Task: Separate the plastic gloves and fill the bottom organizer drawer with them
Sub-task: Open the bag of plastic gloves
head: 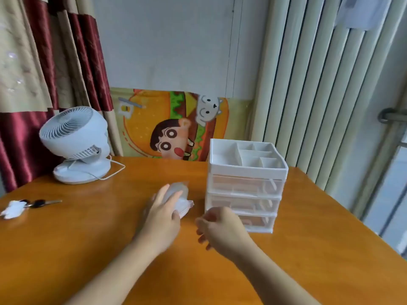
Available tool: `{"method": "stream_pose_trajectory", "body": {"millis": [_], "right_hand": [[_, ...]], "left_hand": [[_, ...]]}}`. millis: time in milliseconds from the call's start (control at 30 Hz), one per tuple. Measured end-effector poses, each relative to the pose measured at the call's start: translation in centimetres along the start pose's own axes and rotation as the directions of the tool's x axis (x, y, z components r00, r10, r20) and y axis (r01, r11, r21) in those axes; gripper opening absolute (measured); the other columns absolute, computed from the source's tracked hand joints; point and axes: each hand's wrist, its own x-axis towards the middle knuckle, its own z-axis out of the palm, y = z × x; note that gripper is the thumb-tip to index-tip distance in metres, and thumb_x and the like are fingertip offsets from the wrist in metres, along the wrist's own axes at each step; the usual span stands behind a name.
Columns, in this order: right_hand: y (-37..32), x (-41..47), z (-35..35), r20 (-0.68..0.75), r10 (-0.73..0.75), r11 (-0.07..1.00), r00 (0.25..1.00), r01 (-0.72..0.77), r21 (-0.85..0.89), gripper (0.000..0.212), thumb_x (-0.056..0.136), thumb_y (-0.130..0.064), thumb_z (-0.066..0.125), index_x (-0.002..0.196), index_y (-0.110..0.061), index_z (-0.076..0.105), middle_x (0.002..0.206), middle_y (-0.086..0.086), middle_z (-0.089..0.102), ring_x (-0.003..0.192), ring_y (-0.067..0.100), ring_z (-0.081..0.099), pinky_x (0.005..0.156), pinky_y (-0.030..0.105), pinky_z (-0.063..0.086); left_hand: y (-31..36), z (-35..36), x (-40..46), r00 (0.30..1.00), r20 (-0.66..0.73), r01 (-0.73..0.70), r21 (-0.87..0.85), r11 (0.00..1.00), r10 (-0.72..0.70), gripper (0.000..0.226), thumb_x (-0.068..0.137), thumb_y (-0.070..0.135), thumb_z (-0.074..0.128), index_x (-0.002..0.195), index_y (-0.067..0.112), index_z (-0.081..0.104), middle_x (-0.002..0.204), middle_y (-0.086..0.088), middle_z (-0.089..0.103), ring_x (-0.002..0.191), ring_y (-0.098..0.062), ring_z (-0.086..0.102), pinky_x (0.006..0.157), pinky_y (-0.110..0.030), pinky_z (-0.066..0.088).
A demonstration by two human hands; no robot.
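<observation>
Head view: your left hand (161, 213) lay with straight fingers on the crinkly clear plastic gloves pack (184, 200) at frame centre; your right hand (217, 230), fingers loosely curled, held nothing beside the white three-drawer plastic organizer (244, 186).

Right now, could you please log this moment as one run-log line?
left hand: resting on clear plastic glove pack | right hand: loosely curled, empty | white three-drawer organizer: drawers closed

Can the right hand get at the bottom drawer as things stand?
Probably yes. The right hand hovers just in front of the organizer, beside the bottom drawer, with nothing between them. The drawer looks closed. The left hand rests on the glove pack, clear of that path.
</observation>
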Motion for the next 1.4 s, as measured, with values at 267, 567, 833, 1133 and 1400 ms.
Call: {"method": "stream_pose_trajectory", "body": {"millis": [267, 567, 833, 1133, 1400], "right_hand": [[1.4, 8.2, 7.8, -0.080, 0.185, 0.932, 0.980, -0.148, 0.332, 0.009, 0.096, -0.030, 0.061, 0.102, -0.025, 0.058, 0.096, 0.004, 0.074, 0.079, 0.021, 0.077, 0.070, 0.043, 0.067], [2.4, 9.8, 9.9, -0.242, -0.045, 0.919, 0.969, 0.136, 0.370, 0.027, 0.098, -0.011, 0.066, 0.073, -0.016, 0.061, 0.066, 0.005, 0.069, 0.063, 0.027, 0.065, 0.061, 0.045, 0.055], [2.7, 10.2, 9.8, -0.243, -0.156, 0.817, 0.957, 0.264, 0.513, 0.025, 0.097, -0.013, 0.074, 0.075, -0.008, 0.062, 0.066, 0.010, 0.064, 0.063, 0.018, 0.057, 0.063, 0.037, 0.049], [3.2, 9.5, 9.3, -0.162, -0.198, 0.792, 0.967, 0.255, 0.554, 0.023, 0.095, -0.018, 0.077, 0.075, -0.018, 0.066, 0.071, 0.008, 0.072, 0.069, 0.023, 0.065, 0.069, 0.043, 0.053], [3.6, 8.9, 8.5, -0.136, -0.236, 0.805, 0.962, 0.272, 0.527, 0.019, 0.096, -0.029, 0.077, 0.080, -0.025, 0.068, 0.077, 0.004, 0.073, 0.072, 0.021, 0.067, 0.067, 0.044, 0.055]], "left_hand": [[-6.0, 3.4, 2.3, 0.988, -0.153, 0.000, -0.044, 0.999, -0.006, 0.054, 0.094, 0.004, 0.061, 0.142, 0.029, 0.058, 0.143, 0.004, 0.042, 0.123, -0.023, 0.054, 0.096, -0.026, 0.043], [-6.8, 1.9, 1.8, 0.945, -0.300, -0.144, -0.034, 0.989, 0.127, 0.054, 0.088, 0.019, 0.075, 0.137, 0.038, 0.062, 0.127, 0.011, 0.041, 0.106, -0.004, 0.051, 0.076, -0.001, 0.043], [-6.1, 0.8, 1.3, 0.947, -0.251, -0.233, -0.102, 0.967, 0.201, 0.019, 0.092, 0.046, 0.069, 0.107, 0.034, 0.069, 0.106, 0.017, 0.056, 0.101, -0.011, 0.061, 0.076, -0.029, 0.053], [-5.9, 0.8, 1.1, 0.942, -0.287, -0.217, -0.117, 0.969, 0.176, 0.024, 0.090, 0.013, 0.077, 0.074, 0.025, 0.064, 0.077, 0.011, 0.058, 0.072, -0.018, 0.057, 0.061, -0.017, 0.042], [-5.8, 0.9, 1.0, 0.946, -0.278, -0.208, -0.120, 0.971, 0.168, 0.022, 0.093, 0.008, 0.072, 0.079, 0.025, 0.070, 0.080, 0.013, 0.063, 0.075, -0.015, 0.062, 0.062, -0.014, 0.043]]}}
